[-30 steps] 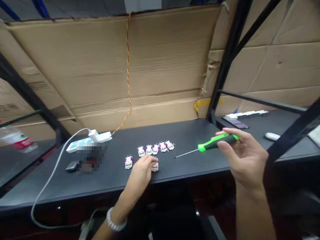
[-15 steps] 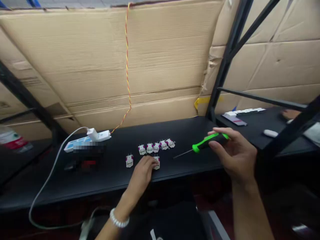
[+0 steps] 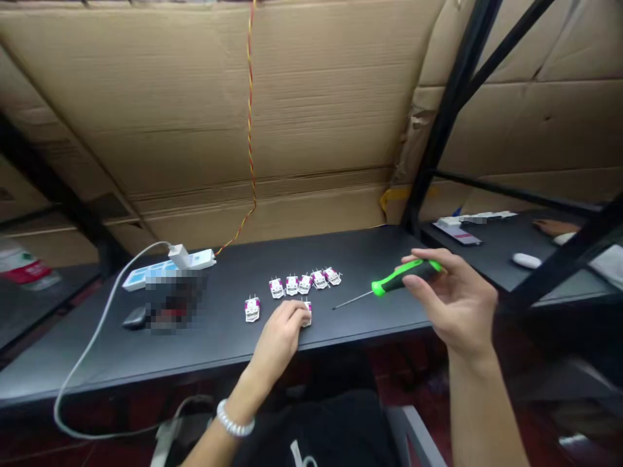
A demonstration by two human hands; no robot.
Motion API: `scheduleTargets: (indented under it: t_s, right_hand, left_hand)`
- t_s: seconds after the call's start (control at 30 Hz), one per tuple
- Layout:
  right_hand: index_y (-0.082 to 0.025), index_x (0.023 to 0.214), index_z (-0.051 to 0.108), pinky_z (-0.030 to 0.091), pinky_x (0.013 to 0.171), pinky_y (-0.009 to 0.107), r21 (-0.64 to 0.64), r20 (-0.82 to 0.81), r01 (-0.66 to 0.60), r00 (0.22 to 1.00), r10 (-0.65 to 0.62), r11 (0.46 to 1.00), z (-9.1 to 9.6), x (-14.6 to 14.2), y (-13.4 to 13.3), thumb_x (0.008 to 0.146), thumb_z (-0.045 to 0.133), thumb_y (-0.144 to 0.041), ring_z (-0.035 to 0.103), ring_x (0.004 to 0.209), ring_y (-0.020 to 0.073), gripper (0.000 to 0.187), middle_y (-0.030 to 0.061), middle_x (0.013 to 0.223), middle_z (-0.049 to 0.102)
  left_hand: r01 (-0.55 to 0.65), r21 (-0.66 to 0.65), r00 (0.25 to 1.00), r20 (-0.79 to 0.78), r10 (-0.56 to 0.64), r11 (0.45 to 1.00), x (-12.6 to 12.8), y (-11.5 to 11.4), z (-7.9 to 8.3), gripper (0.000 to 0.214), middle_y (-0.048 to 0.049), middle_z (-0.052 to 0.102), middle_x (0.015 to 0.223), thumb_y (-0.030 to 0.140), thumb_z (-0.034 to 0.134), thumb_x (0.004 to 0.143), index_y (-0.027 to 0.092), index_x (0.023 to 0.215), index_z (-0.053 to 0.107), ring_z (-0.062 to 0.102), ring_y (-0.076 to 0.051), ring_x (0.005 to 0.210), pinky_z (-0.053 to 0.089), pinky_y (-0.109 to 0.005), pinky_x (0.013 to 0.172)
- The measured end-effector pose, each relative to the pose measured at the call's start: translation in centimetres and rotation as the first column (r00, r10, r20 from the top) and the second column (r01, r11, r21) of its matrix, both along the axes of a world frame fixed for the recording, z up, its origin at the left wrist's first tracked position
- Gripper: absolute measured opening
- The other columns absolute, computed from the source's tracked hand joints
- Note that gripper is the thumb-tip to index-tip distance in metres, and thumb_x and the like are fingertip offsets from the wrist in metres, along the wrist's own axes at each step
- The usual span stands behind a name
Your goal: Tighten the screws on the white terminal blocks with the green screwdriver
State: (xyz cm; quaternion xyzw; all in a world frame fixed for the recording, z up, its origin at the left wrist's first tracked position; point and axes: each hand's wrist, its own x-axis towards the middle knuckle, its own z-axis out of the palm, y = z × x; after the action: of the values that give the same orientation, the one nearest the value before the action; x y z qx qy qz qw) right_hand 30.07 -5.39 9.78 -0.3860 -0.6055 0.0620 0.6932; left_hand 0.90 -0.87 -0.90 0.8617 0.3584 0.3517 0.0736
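- One power strip (image 3: 146, 277) lies toward the back edge of the bench (image 3: 370, 253), left of its middle. An adapter (image 3: 180, 257) is plugged in, and its white cable (image 3: 104, 318) hangs past the front edge, leaving the middle of the bench to the small parts, we judge.
- A dark rounded object (image 3: 136, 318) sits in front of the strip; what lies just right of it is too blurred for us to name.
- A lone white-and-purple part (image 3: 252, 309) rests nearer the front edge than the row of five similar parts (image 3: 305, 284). We see pins pointing to the back edge on several, perhaps a shared way of facing them.
- Our left hand (image 3: 281, 329) reaches over the front edge to another part (image 3: 307, 314), with fingers curled over its left side, probably to steady it. We cannot tell whether the grip pinches it or only presses.
- Our right hand (image 3: 457, 305) has its grip clamped on the handle of the screwdriver (image 3: 382, 285), thumb and fingers around it. The shaft points left, towards the held part but apart from it; holding only the handle leaves the tip unobstructed, we judge.
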Motion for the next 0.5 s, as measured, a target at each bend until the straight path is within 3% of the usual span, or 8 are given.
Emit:
scheduleTargets:
  t_s: [0.23, 0.5]
  right_hand:
    - [-0.027, 0.118, 0.079, 0.065, 0.083, 0.033, -0.023, 0.01, -0.02, 1.0, 0.02, 1.0, 0.1, -0.6, -0.2, 0.088, 0.085, -0.021, 0.076, 0.094, 0.0205, 0.031, 0.0049, 0.104, 0.076]
    - [-0.024, 0.137, 0.071, 0.067, 0.091, 0.037, -0.096, 0.019, -0.117, 0.993, 0.12, 0.988, -1.1, -4.1, 0.7, 0.093, 0.081, -0.025, 0.078, 0.098, 0.0216, 0.045, 0.0073, 0.11, 0.078]
  left_hand:
    - [0.04, -0.01, 0.999, 0.004, -0.04, 0.999, -0.1, 0.0, -0.5, 0.026, -0.0122, 0.073, 0.128, 0.012, 0.045, 0.109, 0.019, 0.107, 0.069, 0.069, -0.026, 0.124, 0.059, -0.047, 0.109]
    - [0.06, -0.233, 0.987, 0.157, -0.024, 0.971, -0.2, 0.5, 0.3, 0.017, -0.0094, 0.071, 0.122, 0.015, 0.055, 0.105, 0.02, 0.099, 0.07, 0.068, -0.024, 0.12, 0.057, -0.043, 0.109]
